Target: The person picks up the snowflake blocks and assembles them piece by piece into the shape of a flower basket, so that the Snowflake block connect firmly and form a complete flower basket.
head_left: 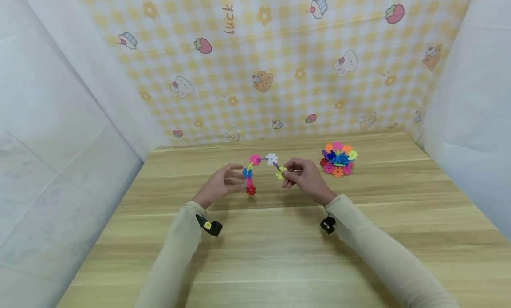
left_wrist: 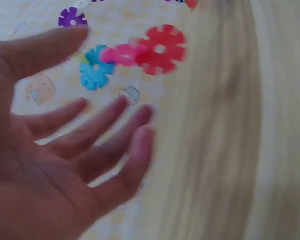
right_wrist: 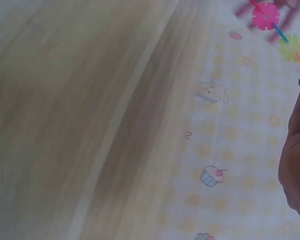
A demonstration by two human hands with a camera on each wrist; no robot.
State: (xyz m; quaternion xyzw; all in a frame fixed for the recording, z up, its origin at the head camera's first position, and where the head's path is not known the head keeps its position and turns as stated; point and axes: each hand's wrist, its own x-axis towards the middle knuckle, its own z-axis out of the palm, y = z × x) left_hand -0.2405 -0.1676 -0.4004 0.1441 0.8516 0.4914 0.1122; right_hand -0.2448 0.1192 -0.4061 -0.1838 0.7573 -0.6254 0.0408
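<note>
An arched chain of slotted plastic snowflake discs hangs over the table, with a red disc (head_left: 250, 190) at its left end, then a blue disc (head_left: 247, 173), a pink disc (head_left: 255, 159) and a white disc (head_left: 271, 159), joined by edge-on discs. My right hand (head_left: 305, 179) pinches the yellow disc (head_left: 281, 173) at the right end between thumb and fingers. Beside the left end is my left hand (head_left: 223, 183), its fingers spread and relaxed. In the left wrist view that palm (left_wrist: 55, 170) holds nothing, and the red disc (left_wrist: 161, 49) shows beyond the fingertips.
A flower-shaped build of many-coloured discs (head_left: 338, 160) stands at the back right of the wooden table (head_left: 255, 254). Behind the table hangs a yellow checked cloth (head_left: 223, 68). White sheets (head_left: 52, 144) wall off both sides.
</note>
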